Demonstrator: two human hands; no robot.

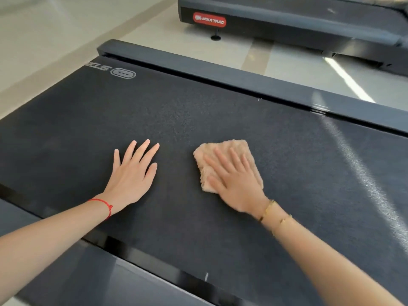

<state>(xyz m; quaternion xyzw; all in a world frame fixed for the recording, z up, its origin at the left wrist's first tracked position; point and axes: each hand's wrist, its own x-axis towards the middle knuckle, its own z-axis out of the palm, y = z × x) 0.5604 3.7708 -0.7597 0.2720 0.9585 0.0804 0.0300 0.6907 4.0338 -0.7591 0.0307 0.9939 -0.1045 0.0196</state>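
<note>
R hand (234,184) lies flat w/ straight fingers on the cloth (229,160), pressing it to the belt (198,120), right of frame centre. Cloth is beige, folded, its far corner sticking out past the fingertips. L hand (132,175) is released, fingers spread, palm down on bare belt, just left of centre, apart from the cloth. Red string (103,204) on L wrist; gold bracelets (270,209) on R wrist. Belt logo (122,73) sits upper left. Side rail (220,71) runs diag. behind the belt. 2nd treadmill (287,21) w/ red badge (209,19) at top right. Pale floor (66,29) upper left.
</note>
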